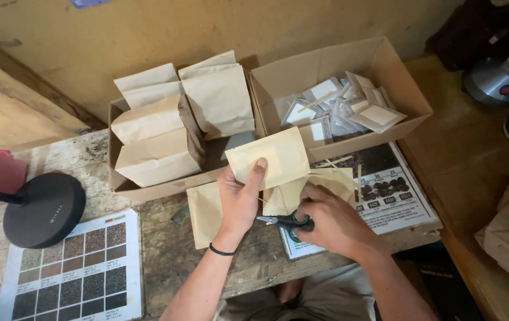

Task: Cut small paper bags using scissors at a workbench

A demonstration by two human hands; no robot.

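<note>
Near the worktop [165,261] edge, the right hand [331,223] has its fingers clenched around green-handled scissors [287,222]. Just left, the left hand [238,202] pinches a flat tan pouch [275,157], lifted above more pouches [207,208]. Farther back stand two cardboard boxes: left with paper bags [159,139], right with small packets [340,110].

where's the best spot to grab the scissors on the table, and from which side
Probably by the dark green handle loops, from the near right. The scissors lie flat with blades pointing left toward the left hand; the right hand already covers the handles, beside the kraft pouch.
</note>
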